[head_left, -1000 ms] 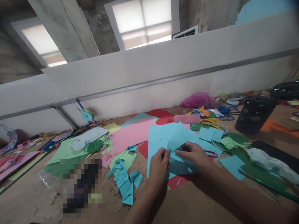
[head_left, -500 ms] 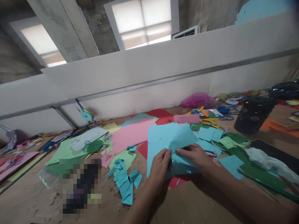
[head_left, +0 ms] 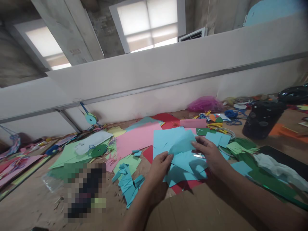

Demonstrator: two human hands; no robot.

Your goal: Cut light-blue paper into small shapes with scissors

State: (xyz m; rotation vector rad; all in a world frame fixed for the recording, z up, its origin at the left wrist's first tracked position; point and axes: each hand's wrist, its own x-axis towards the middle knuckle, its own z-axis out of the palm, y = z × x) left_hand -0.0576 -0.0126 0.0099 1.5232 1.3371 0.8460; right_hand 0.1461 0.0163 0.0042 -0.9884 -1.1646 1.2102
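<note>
A small light-blue sheet of paper [head_left: 181, 142] is raised above a larger stack of light-blue paper [head_left: 160, 138]. My left hand [head_left: 160, 165] pinches its lower left edge between thumb and fingers. At its right edge is my right hand [head_left: 208, 152], thumb and fingertips closed on the paper's corner. Just below the right thumb show the metal blades of scissors [head_left: 199, 156]; their handle is hidden behind the hand. Folded and cut light-blue strips [head_left: 127, 184] lie left of my left forearm. Red paper [head_left: 185, 186] peeks out under the blue stack.
Pink paper [head_left: 134, 138] and green sheets [head_left: 72, 154] spread to the left. A dark cup [head_left: 262, 120] stands at the right, near a white crumpled cloth [head_left: 276, 166]. A pink plastic bag [head_left: 205, 104] rests against the white partition [head_left: 144, 96]. A blurred patch covers the lower left.
My right hand has moved up and right, away from the left hand, to the small sheet's right edge. The scissor blades have come into sight; the pink handle is now hidden.
</note>
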